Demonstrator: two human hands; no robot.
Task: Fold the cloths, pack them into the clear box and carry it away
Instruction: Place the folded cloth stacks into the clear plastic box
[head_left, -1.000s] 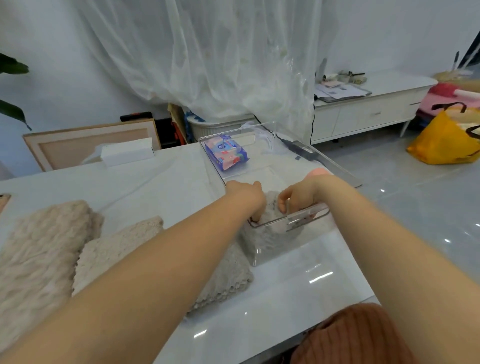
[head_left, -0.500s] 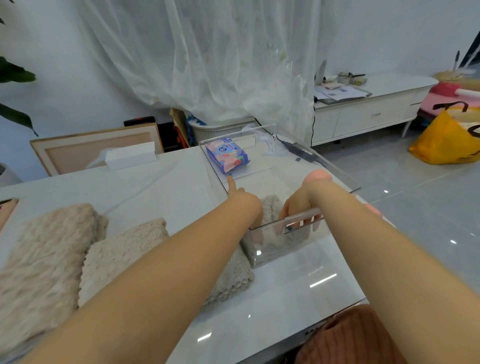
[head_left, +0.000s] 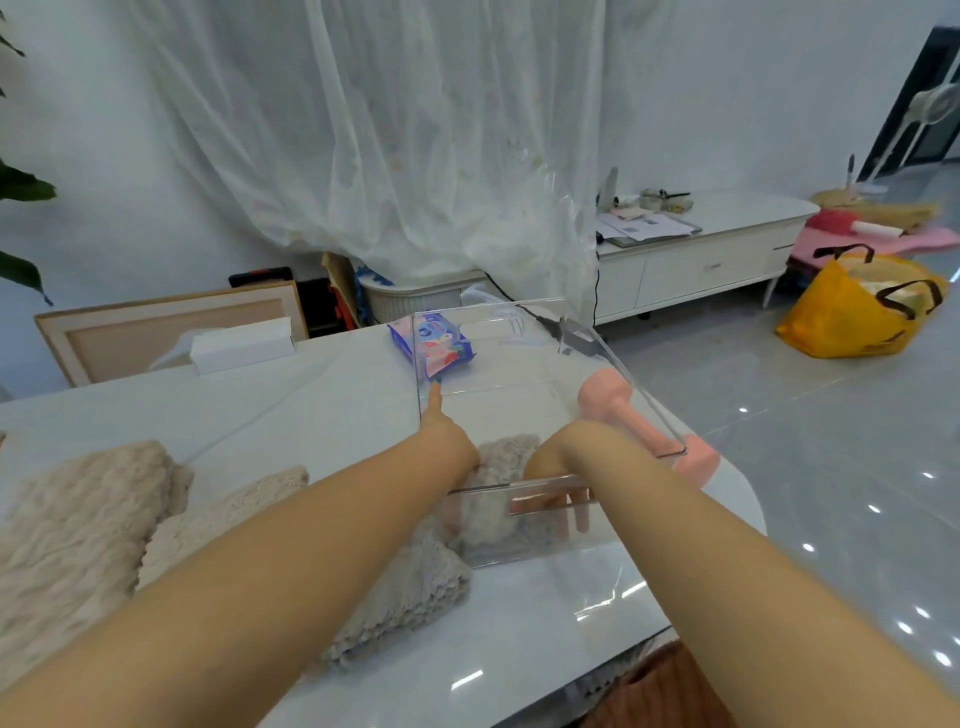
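The clear box (head_left: 540, 551) stands on the white table (head_left: 322, 415) in front of me. A folded beige fuzzy cloth (head_left: 506, 457) lies inside it at the near end. My left hand (head_left: 449, 449) reaches in over the left wall and presses on this cloth, one digit stretched forward. My right hand (head_left: 550, 467) pushes down beside it, straight fingers showing through the front wall. Three more fuzzy cloths lie outside: a large one (head_left: 78, 519) at far left, a second (head_left: 223, 519) next to it, a third (head_left: 415, 587) against the box.
A pink dumbbell (head_left: 605, 400) lies behind the box's right wall. A blue wipes pack (head_left: 436, 343) and a white carton (head_left: 244, 345) sit farther back. The table's near edge is just below my arms. A yellow bag (head_left: 857, 306) and a low cabinet (head_left: 701, 260) stand at right.
Both hands went from curled on the cloth to pushing deeper into the box. My right fingers straightened down the front wall and one left digit stretched forward.
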